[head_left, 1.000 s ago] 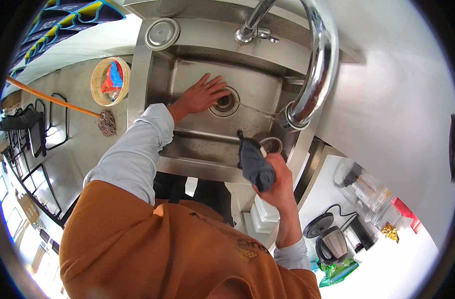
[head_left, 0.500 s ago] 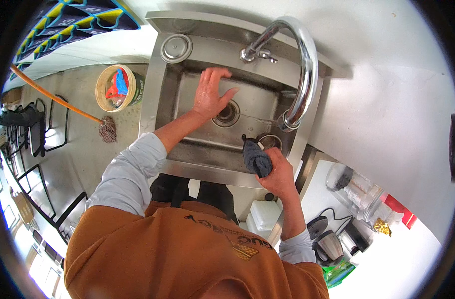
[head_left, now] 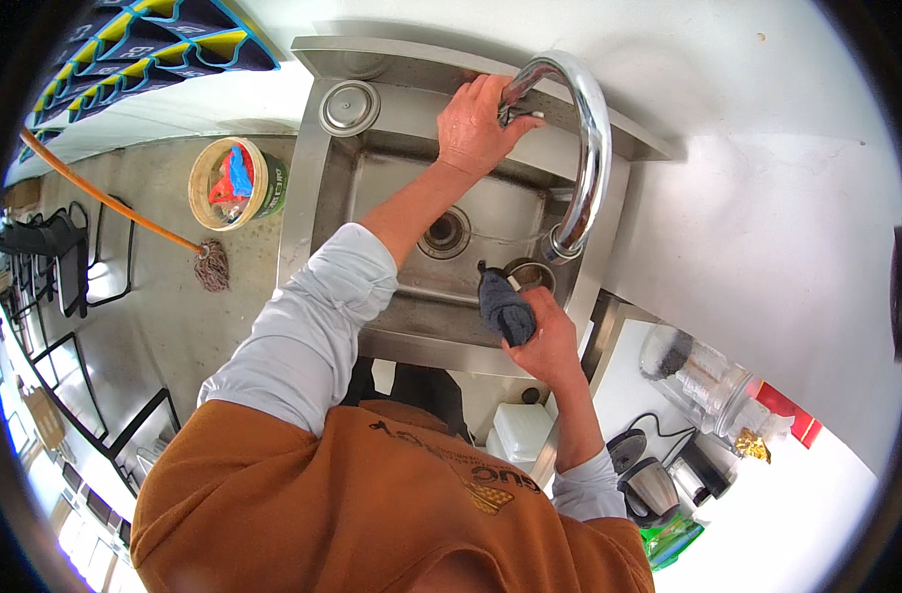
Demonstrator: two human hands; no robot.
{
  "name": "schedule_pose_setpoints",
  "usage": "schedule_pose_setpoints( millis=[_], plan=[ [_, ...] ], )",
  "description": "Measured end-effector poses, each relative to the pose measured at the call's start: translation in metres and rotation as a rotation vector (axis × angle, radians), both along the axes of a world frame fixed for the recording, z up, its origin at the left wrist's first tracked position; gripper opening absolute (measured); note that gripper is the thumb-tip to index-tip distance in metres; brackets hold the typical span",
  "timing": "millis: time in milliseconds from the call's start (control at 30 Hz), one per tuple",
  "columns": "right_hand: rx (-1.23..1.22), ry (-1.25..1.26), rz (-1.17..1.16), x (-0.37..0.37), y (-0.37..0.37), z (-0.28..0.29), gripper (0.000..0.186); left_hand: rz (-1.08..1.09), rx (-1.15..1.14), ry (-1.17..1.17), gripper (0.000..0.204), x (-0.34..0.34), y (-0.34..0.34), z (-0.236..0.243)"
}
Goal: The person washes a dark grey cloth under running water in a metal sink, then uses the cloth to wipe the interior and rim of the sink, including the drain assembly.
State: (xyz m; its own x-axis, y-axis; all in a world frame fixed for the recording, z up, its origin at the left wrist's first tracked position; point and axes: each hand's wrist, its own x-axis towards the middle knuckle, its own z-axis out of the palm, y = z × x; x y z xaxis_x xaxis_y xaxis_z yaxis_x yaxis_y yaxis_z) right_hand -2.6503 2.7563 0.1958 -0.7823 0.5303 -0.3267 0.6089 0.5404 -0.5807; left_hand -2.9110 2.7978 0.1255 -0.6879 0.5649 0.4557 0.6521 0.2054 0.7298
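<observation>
My left hand (head_left: 476,124) reaches across the sink to the base of the chrome faucet (head_left: 597,148). Its fingers curl around that base, the thumb beside the small lever (head_left: 532,116). A dark grey cloth (head_left: 506,308), bunched up, is gripped in my right hand (head_left: 547,341) over the sink's near right corner. Below the spout, a round metal-rimmed thing (head_left: 530,271) shows partly behind the cloth; its kind is unclear. The steel sink (head_left: 392,188) has a round drain (head_left: 444,232) in its floor, with a thin streak of water near it.
A round metal lid (head_left: 349,107) lies on the sink's far left ledge. On the floor at left are a bucket (head_left: 198,188) with red and blue stuff inside and a mop (head_left: 212,265). An electric kettle (head_left: 653,489) and a clear jar (head_left: 713,381) are at lower right.
My left hand has moved from above the basin, up and to the right, onto the faucet base. My right hand stays nearly in place, still holding the cloth.
</observation>
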Motion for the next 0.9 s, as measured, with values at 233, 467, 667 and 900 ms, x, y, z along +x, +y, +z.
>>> schedule_pose_setpoints(
  millis=[233,467,667,900],
  plan=[
    [0.016,0.006,0.061,-0.015,0.0,-0.039,0.044,0.051,-0.002,-0.044,0.038,0.001,-0.001,0.007],
    [0.035,0.045,0.273,-0.061,-0.001,-0.12,0.051,-0.156,-0.034,-0.046,0.055,-0.006,-0.059,0.026],
    [-0.039,-0.082,0.246,-0.093,-0.008,-0.167,0.052,-0.31,-0.284,-0.352,0.051,0.02,-0.157,0.007],
    [-0.073,-0.12,0.349,-0.084,-0.008,-0.21,0.053,-0.425,-0.416,-0.516,0.042,0.043,-0.218,-0.023]
  ],
)
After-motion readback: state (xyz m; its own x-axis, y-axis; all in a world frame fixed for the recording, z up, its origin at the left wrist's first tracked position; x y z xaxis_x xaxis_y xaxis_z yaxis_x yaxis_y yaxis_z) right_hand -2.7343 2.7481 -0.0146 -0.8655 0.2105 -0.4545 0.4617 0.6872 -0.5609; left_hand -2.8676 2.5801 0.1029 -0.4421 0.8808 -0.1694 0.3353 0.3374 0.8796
